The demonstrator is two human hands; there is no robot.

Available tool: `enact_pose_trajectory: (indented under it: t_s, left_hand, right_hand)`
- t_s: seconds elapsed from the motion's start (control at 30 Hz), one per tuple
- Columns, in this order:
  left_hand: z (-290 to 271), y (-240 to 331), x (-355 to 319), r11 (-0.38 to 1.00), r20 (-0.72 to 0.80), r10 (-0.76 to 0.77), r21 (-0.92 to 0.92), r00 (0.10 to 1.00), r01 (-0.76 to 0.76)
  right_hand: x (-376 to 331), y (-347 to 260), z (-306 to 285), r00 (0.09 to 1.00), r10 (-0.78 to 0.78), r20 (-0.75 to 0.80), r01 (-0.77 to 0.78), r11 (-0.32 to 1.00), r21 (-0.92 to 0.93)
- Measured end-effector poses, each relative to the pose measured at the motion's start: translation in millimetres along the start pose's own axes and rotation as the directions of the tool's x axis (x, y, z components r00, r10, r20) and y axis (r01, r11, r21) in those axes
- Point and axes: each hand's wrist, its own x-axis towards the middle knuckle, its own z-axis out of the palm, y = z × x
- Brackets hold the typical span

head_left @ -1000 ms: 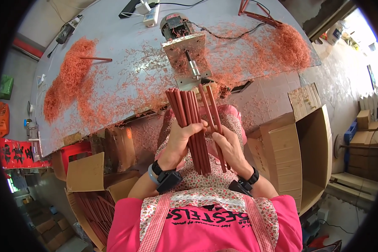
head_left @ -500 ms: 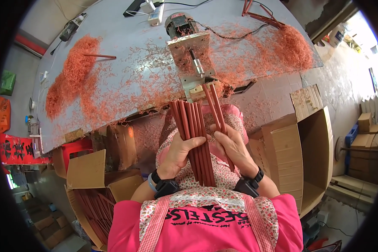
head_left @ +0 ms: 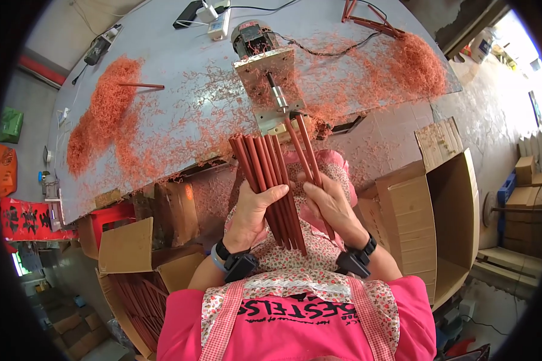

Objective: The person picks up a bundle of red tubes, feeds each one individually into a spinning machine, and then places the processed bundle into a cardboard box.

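My left hand grips a bundle of reddish-brown rods above my lap, its thumb laid across them. A little to its right, my right hand is closed round two more rods of the same kind. Their upper ends lean toward a metal spindle on a motor at the table's near edge. From this view I cannot tell whether the rod tips touch the fixture below the spindle. Parts of the rods are hidden under my fingers.
Orange shavings are heaped on the table at left and right. One rod pokes out of the left heap. A carton of rods stands at lower left, an open carton at right. A power strip lies behind.
The bundle in my left hand has shifted up and slightly left, toward the table. My right hand's two rods have moved slightly upward, nearer the spindle fixture.
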Motion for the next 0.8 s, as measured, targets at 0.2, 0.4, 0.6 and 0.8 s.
enact_pose_trajectory:
  t_s: [0.2,0.4,0.6,0.8]
  left_hand:
    - [0,-5,-1,1.0,-0.029,-0.002,0.03,1.0,0.003]
    - [3,1,1,0.995,-0.057,0.083,0.056,0.995,-0.08]
    - [14,0,18,0.994,-0.055,0.104,0.038,0.993,-0.102]
    - [27,4,22,0.996,-0.01,0.076,0.056,0.997,-0.075]
  right_hand:
    - [-5,5,5,1.0,-0.005,0.001,0.005,0.995,0.103]
    - [15,8,0,1.0,-0.022,0.002,0.022,1.0,0.017]
    - [-11,27,14,0.981,-0.168,-0.101,0.153,0.978,-0.139]
    - [-20,23,8,0.98,-0.1,-0.175,0.091,0.994,-0.059]
